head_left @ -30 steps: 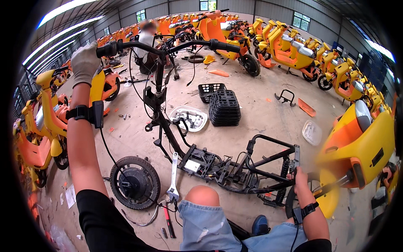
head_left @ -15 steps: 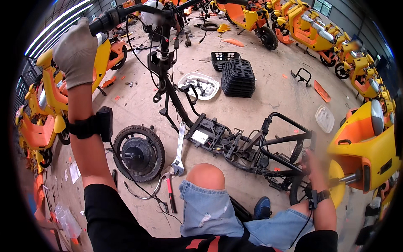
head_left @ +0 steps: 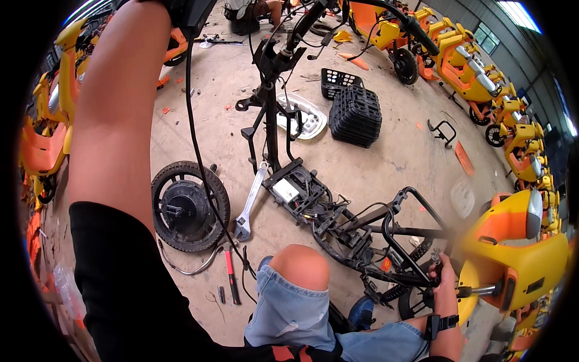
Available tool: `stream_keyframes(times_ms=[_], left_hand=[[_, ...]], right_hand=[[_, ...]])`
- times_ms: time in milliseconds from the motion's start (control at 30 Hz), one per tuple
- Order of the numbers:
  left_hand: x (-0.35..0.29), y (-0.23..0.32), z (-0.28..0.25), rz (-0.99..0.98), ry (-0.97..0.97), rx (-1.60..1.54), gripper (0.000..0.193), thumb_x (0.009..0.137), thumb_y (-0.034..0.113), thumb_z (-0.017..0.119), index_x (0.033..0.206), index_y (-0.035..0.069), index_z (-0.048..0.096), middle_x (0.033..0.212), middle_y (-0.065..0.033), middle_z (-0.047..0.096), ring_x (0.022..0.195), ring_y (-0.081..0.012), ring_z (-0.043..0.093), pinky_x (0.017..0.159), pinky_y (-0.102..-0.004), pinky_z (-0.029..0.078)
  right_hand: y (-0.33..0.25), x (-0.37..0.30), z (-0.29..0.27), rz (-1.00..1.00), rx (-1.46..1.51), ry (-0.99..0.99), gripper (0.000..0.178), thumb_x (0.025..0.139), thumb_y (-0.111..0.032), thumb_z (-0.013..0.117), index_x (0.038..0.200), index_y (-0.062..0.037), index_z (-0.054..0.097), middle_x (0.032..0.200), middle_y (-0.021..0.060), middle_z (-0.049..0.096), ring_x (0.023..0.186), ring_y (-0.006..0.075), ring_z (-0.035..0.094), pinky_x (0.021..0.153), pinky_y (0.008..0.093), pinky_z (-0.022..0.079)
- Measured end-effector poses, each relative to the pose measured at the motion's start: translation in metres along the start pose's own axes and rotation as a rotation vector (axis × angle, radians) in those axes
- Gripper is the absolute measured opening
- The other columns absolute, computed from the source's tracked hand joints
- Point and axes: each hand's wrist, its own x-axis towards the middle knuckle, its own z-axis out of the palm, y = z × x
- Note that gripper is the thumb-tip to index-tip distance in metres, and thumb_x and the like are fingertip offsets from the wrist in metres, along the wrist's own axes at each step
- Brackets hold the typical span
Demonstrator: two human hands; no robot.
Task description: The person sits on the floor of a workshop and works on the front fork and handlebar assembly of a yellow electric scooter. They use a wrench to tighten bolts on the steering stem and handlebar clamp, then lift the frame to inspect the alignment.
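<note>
A stripped black scooter frame (head_left: 270, 137) stretches from the top centre to the lower right. At its rear end my right hand (head_left: 445, 276), bare, has its fingers closed round the frame beside a small metal fitting. My left arm (head_left: 120, 114) reaches up past the top edge, so the left hand is out of sight. The handlebar's right grip (head_left: 420, 33) points toward the right. Left of the frame lie a hub-motor wheel (head_left: 188, 208), a large adjustable wrench (head_left: 252, 199) and a hammer (head_left: 231, 277) with a red and black handle.
Beyond the frame sit a white tub (head_left: 322, 128) of parts and stacked black baskets (head_left: 357, 117). A yellow and orange scooter (head_left: 515, 253) lies close by my right hand. More scooters line both sides, and another person (head_left: 242, 11) is at the back.
My gloved left hand, earlier at the left handlebar grip, has gone out past the top edge. The handlebar has swung, bringing its right grip into view. My right hand stays at the frame's rear.
</note>
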Motion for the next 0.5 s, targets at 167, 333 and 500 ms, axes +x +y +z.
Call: stream_keyframes(times_ms=[167, 333, 500], left_hand=[[-0.061, -0.002, -0.022, -0.07, 0.211, 0.019, 0.02, 0.073, 0.029, 0.07, 0.088, 0.016, 0.072, 0.079, -0.01, 0.07, 0.082, -0.0289, 0.069, 0.075, -0.0416, 0.054], [-0.133, -0.072, -0.015, -0.242, -0.139, 0.207, 0.025, 0.08, 0.032, 0.06, 0.084, 0.009, 0.071, 0.081, -0.0098, 0.073, 0.07, -0.0248, 0.07, 0.054, -0.0387, 0.049], [-0.202, -0.154, -0.018, -0.174, -0.078, 0.302, 0.029, 0.086, 0.038, 0.061, 0.102, 0.014, 0.068, 0.087, -0.0094, 0.071, 0.075, -0.0282, 0.07, 0.061, -0.0388, 0.053]], right_hand=[[-0.001, -0.026, 0.005, 0.016, 0.06, -0.009, 0.019, 0.089, -0.025, 0.067, 0.097, -0.0129, 0.055, 0.074, 0.0022, 0.054, 0.051, 0.0135, 0.053, 0.037, 0.0225, 0.037], [-0.027, -0.062, 0.046, -0.17, -0.053, 0.031, 0.022, 0.09, -0.029, 0.068, 0.096, -0.011, 0.058, 0.069, 0.0017, 0.055, 0.049, 0.0114, 0.053, 0.038, 0.0222, 0.038], [-0.037, -0.058, 0.043, -0.328, -0.216, 0.03, 0.025, 0.089, -0.031, 0.069, 0.097, -0.0104, 0.058, 0.063, 0.002, 0.055, 0.048, 0.0097, 0.052, 0.039, 0.0204, 0.037]])
